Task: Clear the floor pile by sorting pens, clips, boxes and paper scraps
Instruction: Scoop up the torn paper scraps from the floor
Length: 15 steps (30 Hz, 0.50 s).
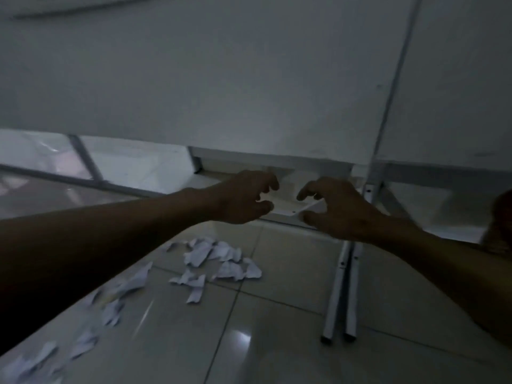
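Head view shows both hands stretched forward and up to a flat white sheet or card (288,202) lying at the foot of the white partition wall (249,92). The left hand (243,199) has curled fingers, thumb and fingertips closing on the sheet's left edge; the right hand (329,209) is half open, fingers spread and bent over its right corner, and whether it actually pinches the sheet I cannot tell in the dim light. Nearer the person, below and between the forearms, torn white paper scraps (221,259) lie scattered on the glossy grey tiled floor (277,342), trailing toward the lower left, closer to the left arm. Two pale metal tubes (343,295) lie side by side at the right, their long axis running toward the wall.
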Tool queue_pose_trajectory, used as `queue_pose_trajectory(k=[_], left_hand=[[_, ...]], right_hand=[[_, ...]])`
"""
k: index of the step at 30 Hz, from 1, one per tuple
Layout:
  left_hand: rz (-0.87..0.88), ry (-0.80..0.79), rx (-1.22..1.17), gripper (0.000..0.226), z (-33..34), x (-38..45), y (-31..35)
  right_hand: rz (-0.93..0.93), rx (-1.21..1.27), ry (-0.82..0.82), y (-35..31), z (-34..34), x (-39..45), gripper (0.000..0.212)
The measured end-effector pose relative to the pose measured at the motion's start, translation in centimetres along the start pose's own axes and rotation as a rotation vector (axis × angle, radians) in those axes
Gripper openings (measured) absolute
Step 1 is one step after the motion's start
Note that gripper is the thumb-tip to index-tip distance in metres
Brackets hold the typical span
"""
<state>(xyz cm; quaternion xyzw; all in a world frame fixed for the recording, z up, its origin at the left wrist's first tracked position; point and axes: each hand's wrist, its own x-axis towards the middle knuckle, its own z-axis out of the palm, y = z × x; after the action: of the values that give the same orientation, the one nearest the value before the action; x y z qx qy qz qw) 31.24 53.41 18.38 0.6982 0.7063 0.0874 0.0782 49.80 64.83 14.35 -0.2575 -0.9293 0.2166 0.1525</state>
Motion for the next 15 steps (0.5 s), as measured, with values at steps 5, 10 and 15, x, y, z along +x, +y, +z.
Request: queue_pose_trajectory(k=[5, 10, 15], left_hand=[[-0.243, -0.100, 0.075, 0.046, -1.7, -8.2, -7.0], [-0.398, -0.291, 0.130, 0.053, -0.8, -15.4, -12.3], [-0.450, -0.396, 0.158, 0.054, 2.4, -18.9, -17.7]], right_hand=[[-0.137, -0.094, -0.336, -6.7, 5.4, 4.2, 0.061], [-0.252, -0.219, -0.574, -11.4, 9.6, 6.2, 0.082], [-0.262, -0.415, -0.725, -12.4, 14.2, 6.5, 0.100]])
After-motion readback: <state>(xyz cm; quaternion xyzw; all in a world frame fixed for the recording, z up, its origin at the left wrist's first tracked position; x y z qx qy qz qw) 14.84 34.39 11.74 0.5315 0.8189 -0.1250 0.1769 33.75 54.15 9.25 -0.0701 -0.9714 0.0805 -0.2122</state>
